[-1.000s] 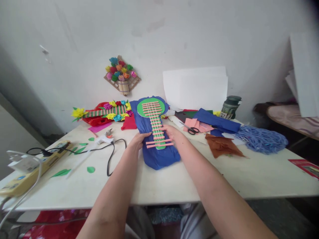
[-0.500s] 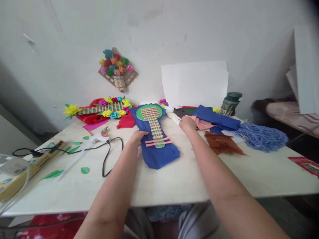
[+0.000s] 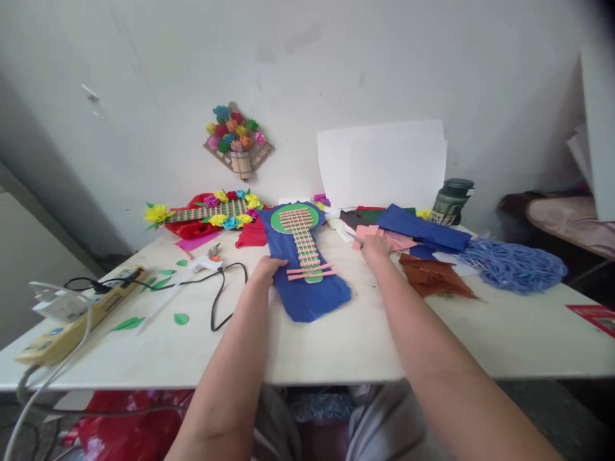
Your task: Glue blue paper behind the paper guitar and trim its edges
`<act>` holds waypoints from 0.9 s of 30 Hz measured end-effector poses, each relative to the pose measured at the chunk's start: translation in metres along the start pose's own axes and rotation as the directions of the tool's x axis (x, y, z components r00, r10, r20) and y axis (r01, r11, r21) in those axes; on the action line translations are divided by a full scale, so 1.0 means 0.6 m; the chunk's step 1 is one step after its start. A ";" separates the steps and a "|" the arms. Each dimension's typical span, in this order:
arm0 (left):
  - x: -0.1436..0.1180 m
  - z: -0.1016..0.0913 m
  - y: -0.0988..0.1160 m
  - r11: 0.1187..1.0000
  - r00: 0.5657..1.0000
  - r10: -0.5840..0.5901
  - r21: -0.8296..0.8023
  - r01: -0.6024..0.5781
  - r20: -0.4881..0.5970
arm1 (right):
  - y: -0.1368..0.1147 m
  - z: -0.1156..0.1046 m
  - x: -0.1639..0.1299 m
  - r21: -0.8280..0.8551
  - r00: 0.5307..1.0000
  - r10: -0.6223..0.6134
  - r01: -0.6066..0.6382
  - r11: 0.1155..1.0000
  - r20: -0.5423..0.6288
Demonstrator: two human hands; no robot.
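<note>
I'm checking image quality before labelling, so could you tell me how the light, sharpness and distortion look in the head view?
Head view: soft, even daylight with no glare and only faint shadows on the table. The blue paper craft under the left hand is fairly sharp, while the right hand looks slightly smeared. Wide-angle bending and dark vignetting show towards the corners.

Bare table (image 3: 336, 346) lower centre and right gives passage; glue gun cable (image 3: 218, 301) blocks left, paper scraps (image 3: 435, 275) crowd upper right.
</note>
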State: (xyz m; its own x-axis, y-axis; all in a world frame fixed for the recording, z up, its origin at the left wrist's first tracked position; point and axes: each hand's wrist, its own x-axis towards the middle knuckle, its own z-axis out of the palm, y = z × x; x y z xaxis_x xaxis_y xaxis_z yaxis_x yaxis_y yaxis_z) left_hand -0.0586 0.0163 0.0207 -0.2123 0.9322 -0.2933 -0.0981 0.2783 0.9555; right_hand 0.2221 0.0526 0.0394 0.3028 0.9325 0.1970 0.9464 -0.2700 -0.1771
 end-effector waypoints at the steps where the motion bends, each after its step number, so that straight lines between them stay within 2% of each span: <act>1: 0.003 -0.001 -0.003 1.000 1.000 0.021 0.018 -0.021 -0.014 | 0.001 -0.002 0.000 0.001 1.000 0.006 -0.006 1.000 -0.014; 5: 0.017 -0.006 -0.015 0.993 0.994 0.095 0.083 -0.090 -0.059 | 0.004 -0.019 -0.003 0.027 0.996 0.076 -0.075 0.997 -0.043; 10: 0.025 -0.014 -0.021 0.983 0.979 0.182 0.031 -0.180 -0.090 | -0.002 -0.050 -0.019 0.093 0.995 0.044 -0.036 0.995 -0.086; 13: 0.022 -0.015 -0.018 0.982 0.977 0.189 0.000 -0.190 -0.095 | -0.015 -0.053 -0.024 0.212 0.995 0.064 -0.047 0.976 -0.074; 15: 0.016 -0.012 -0.012 0.982 0.978 0.181 -0.028 -0.184 -0.103 | -0.029 -0.045 -0.024 0.340 0.999 0.031 -0.025 0.940 -0.011; 17: 0.007 -0.007 -0.005 0.980 0.982 0.165 -0.094 -0.173 -0.086 | -0.046 -0.028 -0.024 0.512 0.995 -0.060 0.010 0.859 0.080; 20: -0.008 0.000 0.004 0.972 0.990 0.138 -0.190 -0.137 -0.008 | -0.075 0.001 -0.030 0.777 0.962 -0.198 -0.022 0.629 0.188; 21: -0.013 0.001 0.006 0.970 0.990 0.138 -0.203 -0.130 0.021 | -0.084 0.009 -0.033 0.814 0.960 -0.202 -0.044 0.579 0.196; 25: -0.023 0.003 0.005 0.973 0.982 0.145 -0.195 -0.120 0.121 | -0.114 0.021 -0.047 0.862 0.929 -0.250 -0.120 0.493 0.272; 27: -0.024 0.004 0.004 0.974 0.977 0.156 -0.188 -0.128 0.144 | -0.125 0.019 -0.053 0.897 0.915 -0.262 -0.185 0.401 0.306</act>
State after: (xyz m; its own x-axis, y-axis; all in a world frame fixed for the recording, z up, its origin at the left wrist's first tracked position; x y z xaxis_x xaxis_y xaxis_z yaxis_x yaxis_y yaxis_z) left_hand -0.0535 0.0041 0.0273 -0.0829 0.9877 -0.1325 -0.2512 0.1079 0.9619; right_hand 0.1402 0.0462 0.0357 -0.0053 0.9976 -0.0688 0.2234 -0.0659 -0.9725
